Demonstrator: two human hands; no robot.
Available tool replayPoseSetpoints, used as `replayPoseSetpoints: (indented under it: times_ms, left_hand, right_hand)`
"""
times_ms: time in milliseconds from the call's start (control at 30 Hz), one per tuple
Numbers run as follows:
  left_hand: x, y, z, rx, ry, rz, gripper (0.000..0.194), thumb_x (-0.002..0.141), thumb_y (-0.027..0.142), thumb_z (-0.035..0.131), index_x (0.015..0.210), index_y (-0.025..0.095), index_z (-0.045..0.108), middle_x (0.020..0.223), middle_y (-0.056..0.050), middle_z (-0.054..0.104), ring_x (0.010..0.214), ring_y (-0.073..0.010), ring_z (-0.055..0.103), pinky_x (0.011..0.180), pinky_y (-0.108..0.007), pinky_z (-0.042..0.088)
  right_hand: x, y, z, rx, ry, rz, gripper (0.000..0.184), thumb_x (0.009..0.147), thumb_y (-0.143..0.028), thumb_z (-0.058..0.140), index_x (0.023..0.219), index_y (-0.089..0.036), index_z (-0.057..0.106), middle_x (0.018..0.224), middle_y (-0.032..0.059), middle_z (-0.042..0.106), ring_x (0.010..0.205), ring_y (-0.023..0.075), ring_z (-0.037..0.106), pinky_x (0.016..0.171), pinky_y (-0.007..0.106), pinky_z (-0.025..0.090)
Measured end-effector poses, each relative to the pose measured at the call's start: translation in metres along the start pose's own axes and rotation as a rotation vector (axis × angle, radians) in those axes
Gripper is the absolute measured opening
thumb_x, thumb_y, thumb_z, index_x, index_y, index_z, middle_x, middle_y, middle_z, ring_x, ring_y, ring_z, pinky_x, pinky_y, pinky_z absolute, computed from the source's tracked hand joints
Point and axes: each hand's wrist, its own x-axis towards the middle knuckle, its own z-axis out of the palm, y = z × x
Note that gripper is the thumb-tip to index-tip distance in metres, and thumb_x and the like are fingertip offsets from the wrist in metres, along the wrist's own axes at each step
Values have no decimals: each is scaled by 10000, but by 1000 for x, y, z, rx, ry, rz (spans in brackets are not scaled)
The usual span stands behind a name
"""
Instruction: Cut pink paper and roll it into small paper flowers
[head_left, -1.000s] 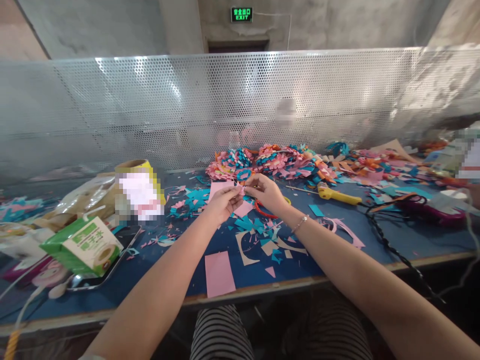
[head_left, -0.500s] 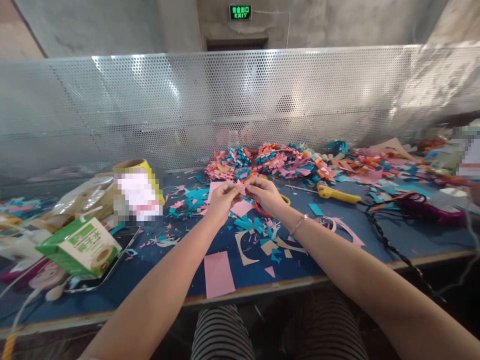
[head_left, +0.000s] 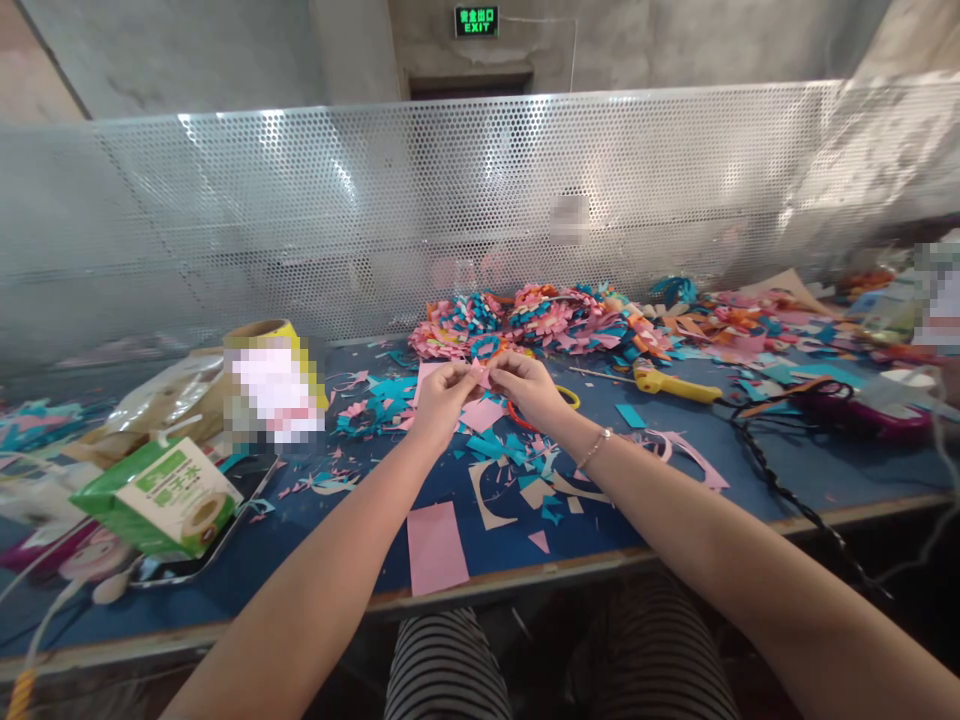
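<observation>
Risk: pink piece [head_left: 481, 375], held up at frame centre, could crease or tear if the pinches pull unevenly; dropped, it could get lost among the blue scraps [head_left: 501, 449] below. Left hand [head_left: 442, 393] and right hand [head_left: 526, 388]: fingertips pinched nearly closed on it, though right-hand contact is hard to confirm.

Across the counter [head_left: 847, 480] in front of you, blue on top with a pale brown front edge, a perforated metal panel [head_left: 420, 190] spans your view, bright streaks of light glinting off it. Beyond it you face a bare, patchy grey wall [head_left: 637, 50]. A green lit exit sign [head_left: 476, 21] hangs above a dark recess [head_left: 471, 87], with a thin cable [head_left: 575, 55] beside it. Below the counter you see mostly deep shadow.
</observation>
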Motion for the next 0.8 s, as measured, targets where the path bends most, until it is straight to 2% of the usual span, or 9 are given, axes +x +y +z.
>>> replayPoseSetpoints:
  times_ms: [233, 533, 800]
  left_hand:
    - [0, 1, 0, -23, -71, -43, 229, 575, 307, 707, 706, 140, 623, 635, 1, 593, 604, -91, 555, 659, -252, 457]
    - [0, 5, 0, -121, -12, -197, 234, 485, 256, 753, 593, 127, 591, 546, 20, 550, 535, -75, 540, 600, -223, 453]
    - [-1, 7, 1, -184, 23, -231, 244, 484, 231, 754, 555, 133, 543, 510, 31, 535, 517, -69, 537, 597, -214, 447]
  right_hand:
    - [1, 0, -4, -177, -5, -76, 93, 684, -253, 543, 683, -168, 506, 612, -33, 481, 565, 78, 434, 544, 218, 354]
    - [1, 2, -7, -407, -43, -171, 57, 720, -229, 502, 749, -181, 500, 649, -25, 499, 600, 94, 466, 570, 228, 376]
    - [0, 1, -7, -429, -41, -183, 102, 731, -249, 522, 788, -174, 561, 718, 6, 575, 672, 115, 527, 627, 248, 414]
